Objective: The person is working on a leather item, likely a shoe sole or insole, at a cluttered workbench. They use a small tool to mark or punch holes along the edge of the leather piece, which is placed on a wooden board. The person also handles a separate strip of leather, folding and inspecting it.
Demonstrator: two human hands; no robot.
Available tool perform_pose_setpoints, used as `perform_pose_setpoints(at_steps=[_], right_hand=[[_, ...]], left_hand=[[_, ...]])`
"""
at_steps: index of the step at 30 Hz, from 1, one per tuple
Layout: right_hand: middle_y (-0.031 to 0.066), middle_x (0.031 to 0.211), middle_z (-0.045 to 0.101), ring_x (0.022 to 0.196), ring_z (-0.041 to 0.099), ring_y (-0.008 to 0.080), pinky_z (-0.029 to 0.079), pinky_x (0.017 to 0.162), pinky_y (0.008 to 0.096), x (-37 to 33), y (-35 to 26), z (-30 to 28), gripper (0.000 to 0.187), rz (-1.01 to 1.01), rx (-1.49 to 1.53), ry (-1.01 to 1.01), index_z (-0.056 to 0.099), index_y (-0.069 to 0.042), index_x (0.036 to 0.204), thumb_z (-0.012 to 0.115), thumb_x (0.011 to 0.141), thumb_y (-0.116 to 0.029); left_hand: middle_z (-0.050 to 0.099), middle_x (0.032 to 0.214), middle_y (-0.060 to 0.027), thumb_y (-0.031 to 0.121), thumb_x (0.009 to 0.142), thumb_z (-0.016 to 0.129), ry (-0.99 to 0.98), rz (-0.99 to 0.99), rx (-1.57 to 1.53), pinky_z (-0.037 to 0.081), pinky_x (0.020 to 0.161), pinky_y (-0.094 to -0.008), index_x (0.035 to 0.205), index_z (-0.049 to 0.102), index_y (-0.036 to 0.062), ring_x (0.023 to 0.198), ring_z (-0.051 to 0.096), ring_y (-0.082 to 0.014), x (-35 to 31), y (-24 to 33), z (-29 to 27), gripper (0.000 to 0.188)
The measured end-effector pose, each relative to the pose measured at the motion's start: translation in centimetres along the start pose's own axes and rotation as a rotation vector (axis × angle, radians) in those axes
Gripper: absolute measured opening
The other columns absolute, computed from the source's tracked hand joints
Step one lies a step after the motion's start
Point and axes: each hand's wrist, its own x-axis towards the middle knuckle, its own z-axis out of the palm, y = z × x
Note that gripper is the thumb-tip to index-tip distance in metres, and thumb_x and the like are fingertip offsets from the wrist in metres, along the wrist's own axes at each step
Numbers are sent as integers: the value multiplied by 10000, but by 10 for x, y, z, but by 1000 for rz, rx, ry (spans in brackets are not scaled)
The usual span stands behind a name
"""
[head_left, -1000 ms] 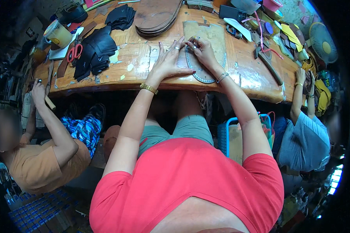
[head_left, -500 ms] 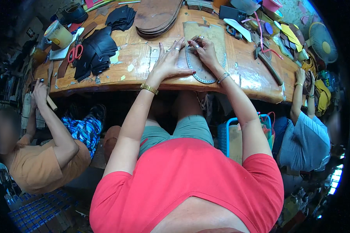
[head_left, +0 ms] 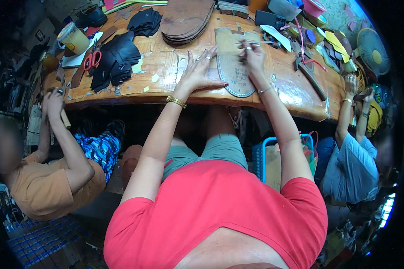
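A tan, U-shaped flat piece (head_left: 232, 74) with a dotted line along its curved edge and handwriting on its face lies near the table's front edge. My left hand (head_left: 198, 74) rests flat at its left side, fingers spread, the thumb touching the edge. Over the right part of the piece, my right hand (head_left: 254, 56) is raised with fingers pinched, slightly blurred. A thin pen-like stick (head_left: 265, 42) sticks out of it sideways; its exact kind cannot be made out.
Brown leather pieces (head_left: 186, 20) are stacked beyond my left hand. Black pieces (head_left: 114, 60) and red-handled scissors (head_left: 92, 60) lie left. A hammer (head_left: 310, 78) lies right, near a phone (head_left: 269, 19). People sit either side; a blue basket (head_left: 259, 161) stands by my right leg.
My right hand has lifted off the piece's upper left edge and moved right, turning the thin stick sideways into view. My left hand stays spread beside the piece. The whole view has shifted slightly.
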Motion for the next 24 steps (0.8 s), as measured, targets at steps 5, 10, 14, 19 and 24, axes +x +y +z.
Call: perform_pose_setpoints(at_steps=[5, 10, 14, 19, 24], right_hand=[[78, 785, 689, 583, 600, 117, 455, 531, 236, 7, -12, -60, 209, -242, -323, 108, 682, -18, 998, 540, 947, -161], [169, 818, 684, 740, 672, 284, 504, 660, 342, -21, -14, -81, 212, -292, -903, 128, 692, -43, 969, 595, 857, -194], [160, 818, 690, 746, 675, 228, 516, 692, 306, -31, -15, -69, 195, -209, -719, 129, 672, 19, 933, 672, 781, -102], [105, 834, 670, 760, 662, 173, 521, 715, 264, -32, -21, -63, 239, -60, -207, 249, 623, 22, 904, 705, 687, 77], [106, 868, 663, 785, 657, 174, 540, 749, 267, -31, -33, -92, 288, -117, 147, 297, 598, 21, 918, 674, 672, 150]], left_hand=[[432, 1422, -150, 699, 537, 727, -1, -3, 3, -36, 1113, -619, 1480, 170, 54, 1398, 257, -328, 0, 2, -2, 1271], [391, 1450, -157, 713, 542, 719, 13, 11, 37, -28, 1115, -618, 1475, 195, 41, 1402, 248, -329, -2, 2, -1, 1263], [380, 1458, -158, 724, 549, 711, 37, 34, 61, -22, 1115, -619, 1478, 189, 48, 1401, 248, -336, -3, -2, 1, 1262], [396, 1447, -159, 724, 578, 696, 11, 33, 24, -20, 1116, -616, 1492, 163, 106, 1399, 251, -339, -3, 1, 0, 1225], [441, 1414, -163, 532, 835, 609, 62, -59, -282, 66, 1138, -556, 1478, 224, 120, 1354, 347, -341, 6, -9, 0, 855]])
